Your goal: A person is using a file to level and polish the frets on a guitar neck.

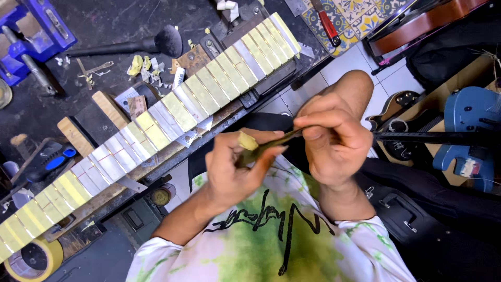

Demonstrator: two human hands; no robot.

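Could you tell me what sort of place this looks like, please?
Most likely a guitar repair workshop: a taped-up guitar neck lies along the workbench, a blue vise sits at its corner, and a blue electric guitar stands on the floor.

One head-worn camera looks steeply down, close above the workbench (104, 112).

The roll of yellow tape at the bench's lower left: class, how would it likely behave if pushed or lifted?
The roll of yellow tape lies flat, so it would probably slide rather than roll. Its open core suggests it is light. Stood on edge, it could likely roll away.
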